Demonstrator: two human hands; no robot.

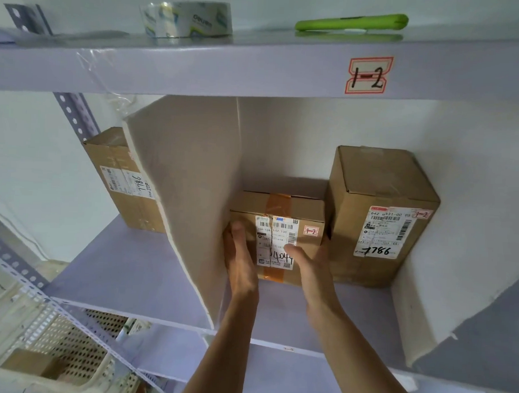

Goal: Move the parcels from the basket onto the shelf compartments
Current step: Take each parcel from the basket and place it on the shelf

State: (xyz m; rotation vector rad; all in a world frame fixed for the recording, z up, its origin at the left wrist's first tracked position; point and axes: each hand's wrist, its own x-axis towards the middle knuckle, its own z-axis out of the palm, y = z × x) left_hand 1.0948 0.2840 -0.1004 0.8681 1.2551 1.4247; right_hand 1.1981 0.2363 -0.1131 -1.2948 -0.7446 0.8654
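Small parcel [280,226] is in the 1-2 bay, toward the back edge of the shelf board [132,274], wedged between the divider board [188,179] and the tall box [378,215]; can't tell if its base is fully down. Left hand [239,263] clamps its left side, squeezed against the divider. Right hand [311,268] clamps the right side, thumb on the label, fingers in the slot next to the tall box. My read on risks: the slot is tight, so pulling the fingers out could drag the parcel toward the front edge or skew it. The divider leans and looks loosely fixed, so a sideways shove may tip it onto the left-bay box [120,176]. The label looks split down the middle, so thumb drag could tear it
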